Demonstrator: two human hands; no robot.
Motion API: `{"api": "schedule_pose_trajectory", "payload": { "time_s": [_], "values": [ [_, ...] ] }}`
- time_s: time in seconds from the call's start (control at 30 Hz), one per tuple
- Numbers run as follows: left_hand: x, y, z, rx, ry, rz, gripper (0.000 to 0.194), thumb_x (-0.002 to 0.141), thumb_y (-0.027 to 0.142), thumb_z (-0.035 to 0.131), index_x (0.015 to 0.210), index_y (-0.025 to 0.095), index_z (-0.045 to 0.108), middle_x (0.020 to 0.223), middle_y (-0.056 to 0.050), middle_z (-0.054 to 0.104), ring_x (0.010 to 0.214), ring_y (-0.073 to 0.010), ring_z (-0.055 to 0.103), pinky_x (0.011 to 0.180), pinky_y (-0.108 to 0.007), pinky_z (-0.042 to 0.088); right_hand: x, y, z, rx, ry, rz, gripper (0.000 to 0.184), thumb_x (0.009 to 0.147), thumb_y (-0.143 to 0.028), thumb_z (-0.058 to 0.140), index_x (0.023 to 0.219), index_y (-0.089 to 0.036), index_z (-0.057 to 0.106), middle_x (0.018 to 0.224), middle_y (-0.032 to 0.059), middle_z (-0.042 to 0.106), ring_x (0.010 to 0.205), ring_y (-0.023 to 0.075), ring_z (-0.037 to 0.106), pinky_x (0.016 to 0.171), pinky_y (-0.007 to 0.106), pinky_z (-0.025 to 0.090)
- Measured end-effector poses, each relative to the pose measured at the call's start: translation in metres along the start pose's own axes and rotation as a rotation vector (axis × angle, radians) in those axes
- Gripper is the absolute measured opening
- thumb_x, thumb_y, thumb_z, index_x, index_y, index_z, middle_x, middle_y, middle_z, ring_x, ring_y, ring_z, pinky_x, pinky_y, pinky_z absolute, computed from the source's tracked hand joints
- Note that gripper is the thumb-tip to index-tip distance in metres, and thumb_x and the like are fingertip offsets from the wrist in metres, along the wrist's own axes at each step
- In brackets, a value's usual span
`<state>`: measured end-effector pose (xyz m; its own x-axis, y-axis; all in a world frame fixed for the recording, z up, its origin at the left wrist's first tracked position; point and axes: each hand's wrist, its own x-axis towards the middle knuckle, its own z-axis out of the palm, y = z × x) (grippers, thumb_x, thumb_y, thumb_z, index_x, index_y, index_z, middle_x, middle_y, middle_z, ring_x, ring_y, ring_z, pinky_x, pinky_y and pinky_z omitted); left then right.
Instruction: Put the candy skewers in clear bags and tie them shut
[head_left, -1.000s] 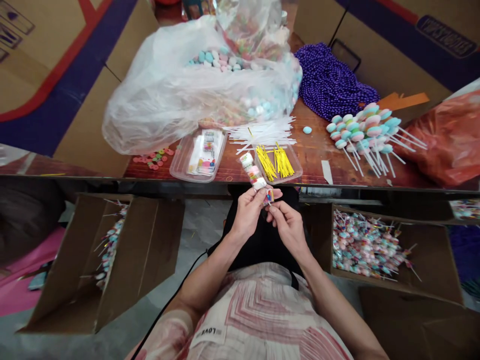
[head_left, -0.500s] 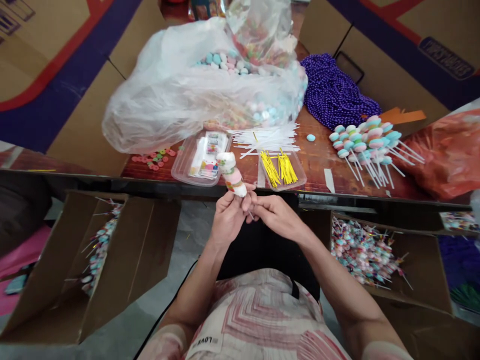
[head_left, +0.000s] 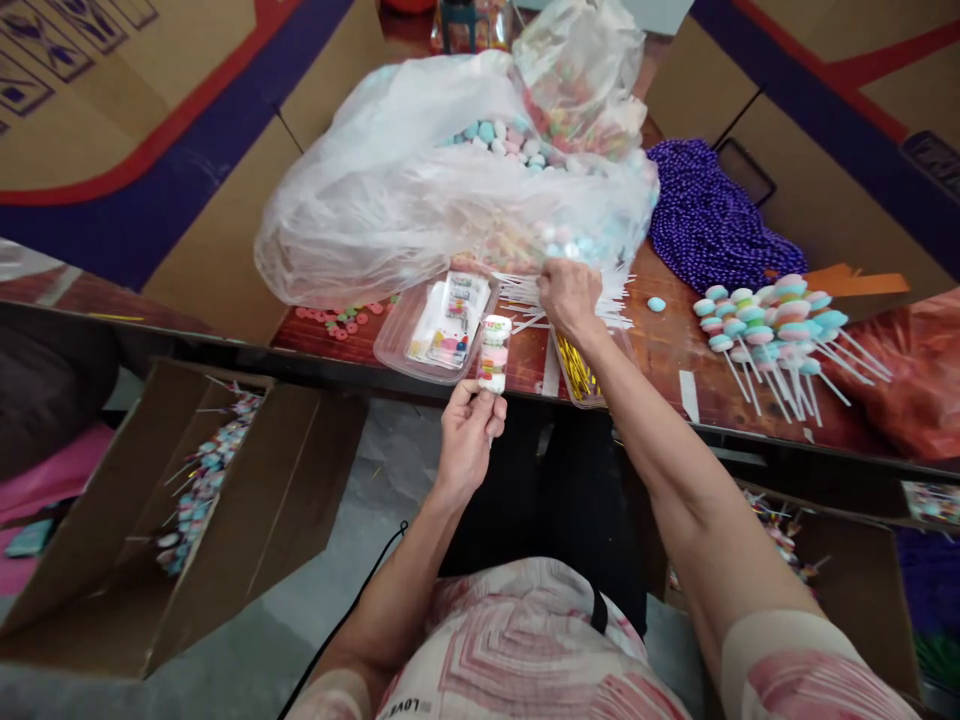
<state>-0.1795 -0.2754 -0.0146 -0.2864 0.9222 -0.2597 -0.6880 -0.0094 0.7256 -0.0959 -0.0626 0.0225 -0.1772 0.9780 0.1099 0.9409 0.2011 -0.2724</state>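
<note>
My left hand (head_left: pixel 466 435) pinches the lower end of a candy stick (head_left: pixel 493 355), held upright at the table's front edge. It is a stack of pink, green and white sweets in a clear printed sleeve. My right hand (head_left: pixel 571 298) reaches forward, its fingers curled down over the far end of a clear tray (head_left: pixel 600 400) of yellow twist ties (head_left: pixel 576 368), beside white sticks (head_left: pixel 525 298). What those fingertips grip, if anything, is hidden. A clear tub (head_left: pixel 386 345) with printed sleeves (head_left: pixel 450 320) lies left of the candy stick.
A large plastic bag (head_left: pixel 360 180) of pastel sweets sits behind. To the right lie purple beads (head_left: pixel 712 210), unwrapped candy sticks (head_left: pixel 765 320) and a red bag (head_left: pixel 915 370). Cardboard boxes (head_left: pixel 300 510) flank my legs below the table. Small gummy rings (head_left: pixel 345 325) lie at left.
My right hand has left the candy stick and moved forward to the twist-tie tray. My left hand alone now holds the candy stick, turned more upright. The view has shifted left.
</note>
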Motion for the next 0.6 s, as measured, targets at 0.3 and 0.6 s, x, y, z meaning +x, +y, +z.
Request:
{"api": "schedule_pose_trajectory", "payload": {
  "time_s": [0.3, 0.6],
  "values": [
    [0.012, -0.008, 0.01, 0.04, -0.003, -0.018, 0.031, 0.076, 0.04, 0.078, 0.08, 0.016, 0.059, 0.066, 0.003, 0.056, 0.043, 0.0004, 0.026, 0.042, -0.016, 0.017, -0.115, 0.015, -0.038, 1.148, 0.231, -0.001, 0.012, 0.086, -0.033, 0.067, 0.089, -0.022, 0.067, 0.079, 0.0012, 0.066, 0.065, 0.0133, 0.06, 0.059, 0.027, 0.047],
    [-0.009, -0.022, 0.032, 0.048, -0.058, -0.073, 0.026, 0.07, 0.023, 0.072, 0.084, 0.02, 0.05, 0.059, 0.007, 0.054, 0.044, -0.0019, 0.034, 0.044, -0.017, 0.019, -0.214, 0.021, -0.012, 1.147, 0.14, 0.137, 0.009, 0.084, -0.03, 0.068, 0.082, -0.021, 0.07, 0.075, 0.001, 0.071, 0.07, 0.0166, 0.064, 0.068, 0.031, 0.051]
  ]
}}
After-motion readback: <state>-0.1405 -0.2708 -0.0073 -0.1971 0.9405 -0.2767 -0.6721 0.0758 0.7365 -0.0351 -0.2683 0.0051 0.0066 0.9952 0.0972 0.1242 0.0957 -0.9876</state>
